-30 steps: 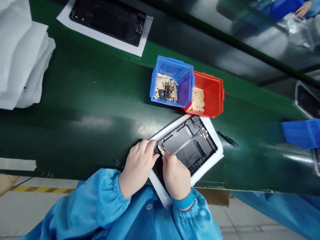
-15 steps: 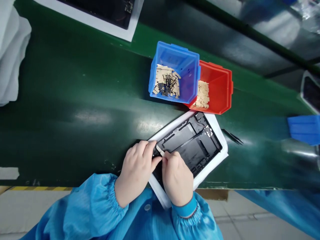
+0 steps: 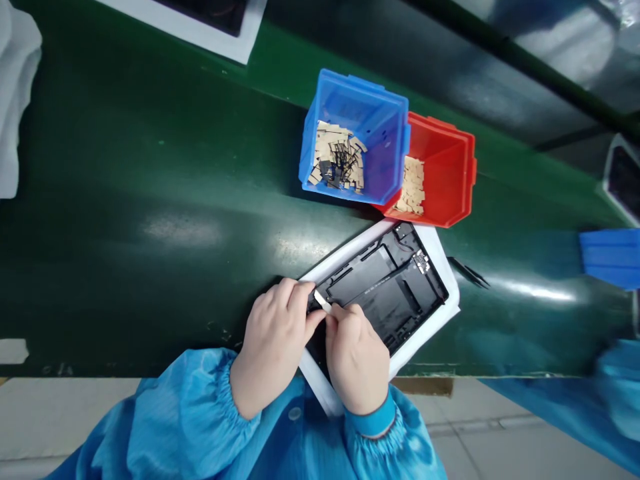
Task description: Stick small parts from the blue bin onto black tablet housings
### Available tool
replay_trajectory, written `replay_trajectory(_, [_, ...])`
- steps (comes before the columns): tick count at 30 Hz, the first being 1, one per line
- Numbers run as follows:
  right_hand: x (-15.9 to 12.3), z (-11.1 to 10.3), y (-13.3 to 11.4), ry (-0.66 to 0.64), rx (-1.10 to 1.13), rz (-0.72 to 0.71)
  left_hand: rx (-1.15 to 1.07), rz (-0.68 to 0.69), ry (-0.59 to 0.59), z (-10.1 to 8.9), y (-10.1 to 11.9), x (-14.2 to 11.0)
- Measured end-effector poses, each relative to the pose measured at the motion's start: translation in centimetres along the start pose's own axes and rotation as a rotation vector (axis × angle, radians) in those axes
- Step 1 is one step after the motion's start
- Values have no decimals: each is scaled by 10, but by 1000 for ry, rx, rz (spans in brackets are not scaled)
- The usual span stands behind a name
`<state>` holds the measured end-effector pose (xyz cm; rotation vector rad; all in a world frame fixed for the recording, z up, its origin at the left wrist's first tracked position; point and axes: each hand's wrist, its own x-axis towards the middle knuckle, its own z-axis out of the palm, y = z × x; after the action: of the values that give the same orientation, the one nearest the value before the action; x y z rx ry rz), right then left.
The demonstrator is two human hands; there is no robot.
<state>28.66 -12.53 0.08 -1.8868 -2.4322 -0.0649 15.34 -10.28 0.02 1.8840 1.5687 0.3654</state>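
Observation:
A black tablet housing (image 3: 395, 293) with its inside showing lies tilted on a white foam sheet (image 3: 447, 267) at the table's near edge. Across the housing's left end sits a small pale strip (image 3: 323, 301). My right hand (image 3: 357, 357) is closed, thumb and forefinger pinching the strip's lower end. My left hand (image 3: 275, 340) rests on the housing's left corner, its fingers bent together and its thumb tip close to the strip. Whether the left fingers hold anything is hidden.
Beyond the housing stand a blue bin (image 3: 357, 137) with pale and black pieces and a red bin (image 3: 443, 173) with pale pieces. Black tweezers (image 3: 469, 272) lie right of the foam. Another blue bin (image 3: 610, 259) is far right, near a person's blue sleeve (image 3: 617, 387).
My hands keep almost the same pose at the strip. The whole view has shifted slightly, and more of another person's blue sleeve shows at the right.

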Motion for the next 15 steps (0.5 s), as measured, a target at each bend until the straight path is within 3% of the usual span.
replay_trajectory(15, [2, 1, -1, 0, 1, 15, -2, -8, 11, -1, 1, 2])
